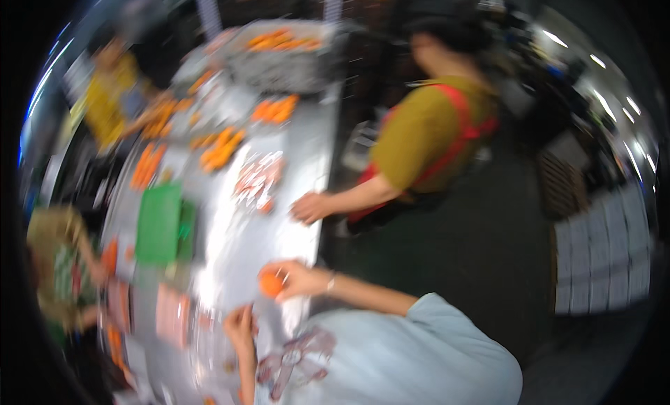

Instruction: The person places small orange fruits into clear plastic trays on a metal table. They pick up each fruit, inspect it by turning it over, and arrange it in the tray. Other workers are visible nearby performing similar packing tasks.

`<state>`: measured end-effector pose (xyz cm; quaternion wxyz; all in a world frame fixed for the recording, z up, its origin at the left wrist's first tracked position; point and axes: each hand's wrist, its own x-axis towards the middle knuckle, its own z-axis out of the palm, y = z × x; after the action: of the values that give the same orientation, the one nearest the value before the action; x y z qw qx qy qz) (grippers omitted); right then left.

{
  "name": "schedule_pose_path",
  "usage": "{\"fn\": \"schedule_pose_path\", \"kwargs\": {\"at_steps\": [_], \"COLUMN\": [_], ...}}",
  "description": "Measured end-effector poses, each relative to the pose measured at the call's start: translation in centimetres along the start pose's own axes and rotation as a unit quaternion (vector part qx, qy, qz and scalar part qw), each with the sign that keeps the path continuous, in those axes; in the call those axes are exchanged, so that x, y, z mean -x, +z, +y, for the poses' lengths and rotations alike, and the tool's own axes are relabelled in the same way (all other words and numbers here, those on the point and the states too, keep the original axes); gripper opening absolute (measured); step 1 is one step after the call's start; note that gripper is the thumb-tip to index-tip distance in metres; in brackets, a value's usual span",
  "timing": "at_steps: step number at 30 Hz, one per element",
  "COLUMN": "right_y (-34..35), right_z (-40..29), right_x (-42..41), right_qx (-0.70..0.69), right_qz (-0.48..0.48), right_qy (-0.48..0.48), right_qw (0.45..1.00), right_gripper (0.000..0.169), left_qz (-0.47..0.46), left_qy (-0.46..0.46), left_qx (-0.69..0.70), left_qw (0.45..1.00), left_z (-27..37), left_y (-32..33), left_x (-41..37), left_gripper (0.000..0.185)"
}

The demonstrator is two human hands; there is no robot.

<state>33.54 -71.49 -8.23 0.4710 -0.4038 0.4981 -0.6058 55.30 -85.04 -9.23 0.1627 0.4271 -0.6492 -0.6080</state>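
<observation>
My right hand (pixel 299 280) is closed around a round orange piece of produce (pixel 271 283), held above the shiny metal worktable (pixel 272 235). The blur hides what kind of produce it is. To the lower left, my left hand (pixel 241 325) is over the table with its fingers bent together. Whether it holds something small is too smeared to tell. A pile of clear plastic wrapping with pinkish print (pixel 259 179) lies farther up the table.
A co-worker in a red apron (pixel 442 138) stands at the table's right edge, one hand on it. Two other people work along the left side. A green crate (pixel 158 224), orange produce piles (pixel 222 149) and a large grey bin (pixel 277 64) occupy the table. White boxes (pixel 602 253) are stacked at right.
</observation>
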Motion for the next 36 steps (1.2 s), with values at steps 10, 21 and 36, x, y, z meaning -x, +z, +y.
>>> {"fn": "schedule_pose_path", "kwargs": {"at_steps": [10, 21, 36], "right_y": [3.0, 9.3, 10.0], "right_z": [-12.2, -13.3, -12.9], "right_x": [-2.2, -3.5, -3.1], "right_qx": [0.169, 0.137, 0.133], "right_qz": [-0.016, -0.160, -0.163], "right_qy": [-0.082, -0.131, -0.114], "right_qw": [0.982, 0.969, 0.971], "right_gripper": [0.055, 0.056, 0.067], "left_qz": [0.159, 0.244, 0.191], "left_qy": [0.090, 0.165, 0.197], "left_qx": [0.097, 0.078, 0.069], "left_qw": [0.978, 0.953, 0.959], "left_z": [5.9, 5.8, 8.3], "left_y": [-1.2, -4.3, -4.2], "left_x": [5.4, 12.1, 12.0], "left_gripper": [0.042, 0.043, 0.022]}}
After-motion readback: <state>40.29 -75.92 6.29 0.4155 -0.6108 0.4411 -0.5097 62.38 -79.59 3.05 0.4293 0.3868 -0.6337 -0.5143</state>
